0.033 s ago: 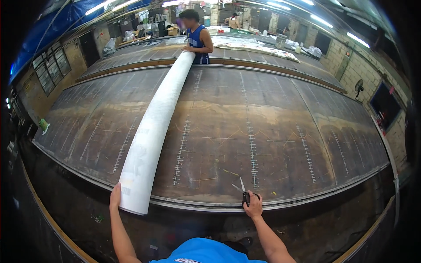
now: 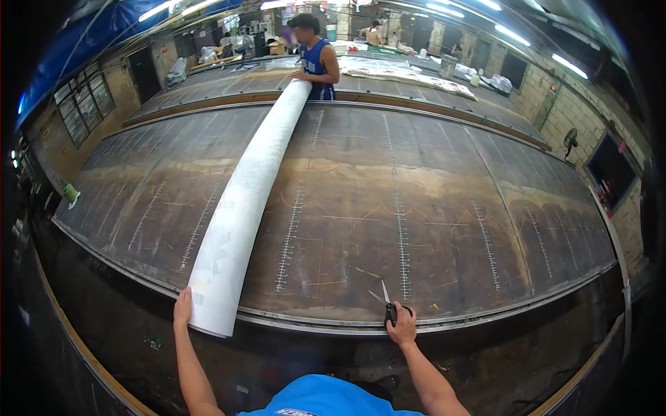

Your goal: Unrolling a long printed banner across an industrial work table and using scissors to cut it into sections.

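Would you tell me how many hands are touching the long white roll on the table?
2: the left hand at its near end, and a co-worker's hand at the far end; that person's other hand is hidden.

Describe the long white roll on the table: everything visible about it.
The long white roll looks like rolled fabric or paper, smooth and pale, with faint markings near its close end. It lies flat across the dark, ruled cutting table, spanning it from the near edge to the far edge, its near end overhanging slightly. The left hand rests against that end's left side. At the far end, a person in a blue sleeveless top has a hand on it. The scissors lie apart, to its right.
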`<state>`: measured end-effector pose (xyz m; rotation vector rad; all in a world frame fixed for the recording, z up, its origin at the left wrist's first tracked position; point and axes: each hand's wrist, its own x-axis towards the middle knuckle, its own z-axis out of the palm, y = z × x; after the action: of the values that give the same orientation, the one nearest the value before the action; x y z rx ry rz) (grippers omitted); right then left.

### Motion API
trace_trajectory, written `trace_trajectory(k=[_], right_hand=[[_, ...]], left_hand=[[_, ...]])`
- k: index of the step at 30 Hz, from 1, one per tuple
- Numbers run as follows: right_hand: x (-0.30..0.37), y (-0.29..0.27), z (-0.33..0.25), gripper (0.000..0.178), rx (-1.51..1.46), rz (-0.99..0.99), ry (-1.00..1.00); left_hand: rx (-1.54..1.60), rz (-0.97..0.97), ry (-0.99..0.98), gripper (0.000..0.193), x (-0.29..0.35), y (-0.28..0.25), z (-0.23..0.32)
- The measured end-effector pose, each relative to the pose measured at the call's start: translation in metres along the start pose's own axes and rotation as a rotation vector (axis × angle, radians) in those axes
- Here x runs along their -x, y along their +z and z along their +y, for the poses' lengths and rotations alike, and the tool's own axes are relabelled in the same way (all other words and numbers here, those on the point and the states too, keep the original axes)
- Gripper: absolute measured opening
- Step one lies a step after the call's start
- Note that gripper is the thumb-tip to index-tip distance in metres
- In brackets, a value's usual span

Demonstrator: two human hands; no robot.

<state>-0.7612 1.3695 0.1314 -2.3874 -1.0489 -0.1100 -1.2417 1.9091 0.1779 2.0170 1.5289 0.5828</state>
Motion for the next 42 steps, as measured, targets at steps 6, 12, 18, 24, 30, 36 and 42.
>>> trace_trajectory(k=[6,12,18,24,30,36,42], right_hand=[[-0.005,0.008,-0.015,0.068,-0.02,-0.021,-0.049],[-0.003,0.016,-0.011,0.071,-0.027,-0.022,-0.046],[0.003,0.012,0.0,0.072,-0.029,0.004,-0.006],[-0.001,0.01,-0.003,0.072,0.032,0.003,-0.014],[-0.003,0.016,-0.003,0.072,0.018,-0.014,-0.025],[-0.004,0.021,-0.009,0.072,-0.001,-0.009,0.007],[-0.01,0.015,-0.015,0.072,0.005,-0.019,0.035]], left_hand=[[-0.159,0.104,-0.127,0.048,-0.008,-0.076,-0.001],[-0.4,0.377,0.095,0.05,0.044,-0.036,0.042],[-0.666,0.545,0.065,0.077,0.096,0.003,0.13],[-0.574,0.482,-0.046,0.069,0.044,-0.036,0.075],[-0.512,0.175,-0.361,0.06,-0.062,-0.161,-0.041],[-0.812,0.549,-0.047,0.067,-0.082,-0.105,-0.042],[-0.93,0.664,0.036,0.078,-0.107,-0.127,-0.056]])
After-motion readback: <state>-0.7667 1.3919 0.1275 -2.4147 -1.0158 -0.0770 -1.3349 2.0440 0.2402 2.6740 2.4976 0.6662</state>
